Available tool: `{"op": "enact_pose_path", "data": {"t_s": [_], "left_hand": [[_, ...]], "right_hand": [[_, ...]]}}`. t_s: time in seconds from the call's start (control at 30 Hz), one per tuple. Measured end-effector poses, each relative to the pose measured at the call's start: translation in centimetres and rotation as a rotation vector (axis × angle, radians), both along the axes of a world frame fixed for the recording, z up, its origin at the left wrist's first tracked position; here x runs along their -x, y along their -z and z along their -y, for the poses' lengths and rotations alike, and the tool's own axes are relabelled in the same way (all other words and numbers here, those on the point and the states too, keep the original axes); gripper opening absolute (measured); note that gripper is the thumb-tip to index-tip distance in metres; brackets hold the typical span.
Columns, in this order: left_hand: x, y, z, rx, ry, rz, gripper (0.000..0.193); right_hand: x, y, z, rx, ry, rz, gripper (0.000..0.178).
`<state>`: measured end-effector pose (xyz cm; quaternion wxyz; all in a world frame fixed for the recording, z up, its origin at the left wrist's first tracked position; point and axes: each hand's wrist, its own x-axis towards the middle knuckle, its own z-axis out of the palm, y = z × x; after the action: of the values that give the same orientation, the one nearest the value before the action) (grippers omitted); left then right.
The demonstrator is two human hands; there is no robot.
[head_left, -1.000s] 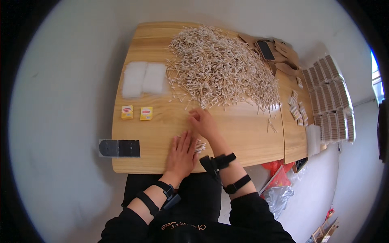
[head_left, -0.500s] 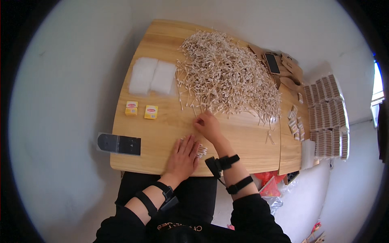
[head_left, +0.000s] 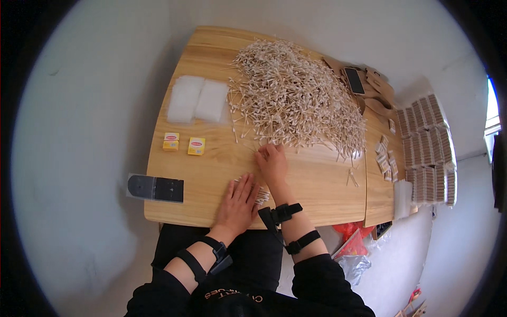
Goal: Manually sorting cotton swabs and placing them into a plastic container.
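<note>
A large heap of loose cotton swabs (head_left: pixel 296 95) covers the far middle of the wooden table. At the heap's near edge is my right hand (head_left: pixel 273 161), its fingers curled in toward the thumb. Swab sticks lie around those fingertips, and whatever is between them is too small to make out. My left hand (head_left: pixel 237 203) rests flat, fingers stretched, on a small row of cotton swabs (head_left: pixel 262 197) near the table's front edge. Most of that row is hidden under the palm and fingers; swab ends show on the right side.
Two yellow-and-white boxes (head_left: pixel 196 146) stand at left, before stacked clear bags (head_left: pixel 211 100). A black phone-shaped sheet (head_left: pixel 156 188) overhangs the left edge. A phone (head_left: pixel 354 81) lies on brown material (head_left: pixel 380 87). Small packs (head_left: pixel 387 158) and stacked swab packages (head_left: pixel 426 148) are at right.
My right hand has shifted slightly along the heap's edge and its fingers have curled differently; the right forearm has swung a little left. My left hand stays on the row of swabs.
</note>
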<state>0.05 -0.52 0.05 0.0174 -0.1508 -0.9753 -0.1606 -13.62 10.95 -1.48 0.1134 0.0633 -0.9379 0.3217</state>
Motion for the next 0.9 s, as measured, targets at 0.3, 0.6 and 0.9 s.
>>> {"op": "enact_pose_path", "data": {"t_s": [0.3,0.6,0.9], "left_hand": [[0.0,0.4,0.0,-0.05,-0.008,-0.011,0.06],[0.0,-0.1,0.0,0.018,-0.018,-0.005,0.061],[0.0,-0.3,0.0,-0.011,-0.002,-0.006,0.059]], "right_hand": [[-2.7,-0.8,-4.6,0.275,-0.192,0.272,0.016],[-1.0,-2.0,-1.9,0.105,-0.295,0.564,0.025],[1.4,-0.1,0.7,0.151,-0.094,0.121,0.02]]}}
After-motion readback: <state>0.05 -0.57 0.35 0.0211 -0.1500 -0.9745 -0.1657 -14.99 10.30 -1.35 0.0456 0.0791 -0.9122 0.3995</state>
